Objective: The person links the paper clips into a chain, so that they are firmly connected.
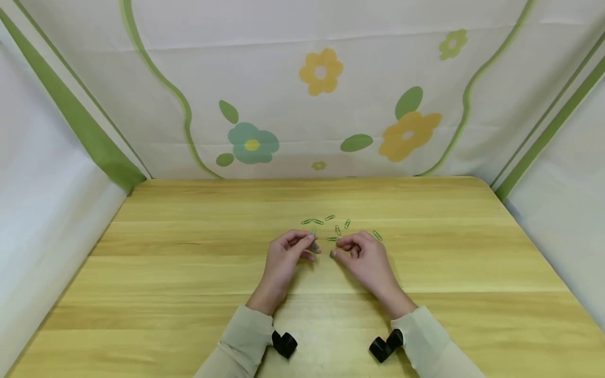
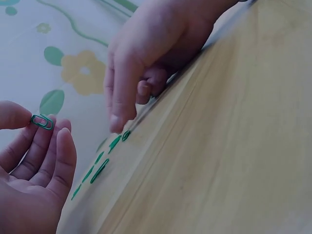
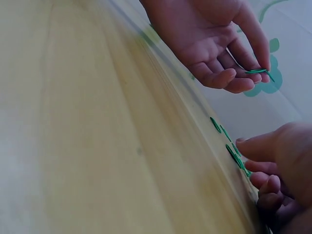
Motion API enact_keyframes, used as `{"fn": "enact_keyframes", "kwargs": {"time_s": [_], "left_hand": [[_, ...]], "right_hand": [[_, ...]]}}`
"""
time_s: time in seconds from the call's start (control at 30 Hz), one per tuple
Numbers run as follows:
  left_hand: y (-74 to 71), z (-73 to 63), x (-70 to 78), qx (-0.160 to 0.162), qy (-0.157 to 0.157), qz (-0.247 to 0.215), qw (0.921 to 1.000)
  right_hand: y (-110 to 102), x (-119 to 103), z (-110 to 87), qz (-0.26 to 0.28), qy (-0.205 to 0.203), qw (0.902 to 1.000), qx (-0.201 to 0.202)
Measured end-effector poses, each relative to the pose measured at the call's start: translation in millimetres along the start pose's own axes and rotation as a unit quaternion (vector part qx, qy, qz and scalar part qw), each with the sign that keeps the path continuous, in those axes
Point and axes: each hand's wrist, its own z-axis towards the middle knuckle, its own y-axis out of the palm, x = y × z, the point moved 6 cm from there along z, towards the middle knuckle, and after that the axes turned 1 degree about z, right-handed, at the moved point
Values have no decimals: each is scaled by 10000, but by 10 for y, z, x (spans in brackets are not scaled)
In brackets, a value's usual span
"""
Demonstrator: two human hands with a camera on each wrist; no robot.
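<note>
My left hand (image 1: 285,258) is raised a little over the wooden table and pinches a green paper clip (image 2: 43,122) between thumb and fingertips. Seen from the right wrist, green wire (image 3: 257,71) shows at those fingertips with a short end hanging down; whether a second clip is linked there I cannot tell. My right hand (image 1: 367,261) is close by on the right, thumb and forefinger apart, with nothing visible between them. Its fingertips are near a loose green paper clip (image 1: 333,239). Another paper clip (image 1: 337,230) lies just beyond.
Several more green paper clips lie scattered ahead of the hands, among them one at the left (image 1: 306,221) and one at the far right (image 1: 377,235). A flowered white cloth (image 1: 293,110) stands behind the table's back edge. Wood tabletop (image 1: 165,273) stretches to both sides.
</note>
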Motion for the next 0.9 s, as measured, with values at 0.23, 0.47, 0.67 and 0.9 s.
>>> {"fn": "enact_keyframes", "kwargs": {"time_s": [0.23,0.47,0.67,0.9], "left_hand": [[-11,3,8,-77,43,-15,10000],[-7,-11,15,-154,55,-91,9998],[-14,-1,-3,-137,82,-117,9998],[-20,11,-28,-172,91,75,9998]], "right_hand": [[8,-116,-28,-548,-177,9983,-51],[34,-172,-22,-817,-146,9965,-94],[49,-142,-16,-739,-241,9969,-108],[89,-38,-5,-80,-124,9997,-211]]}}
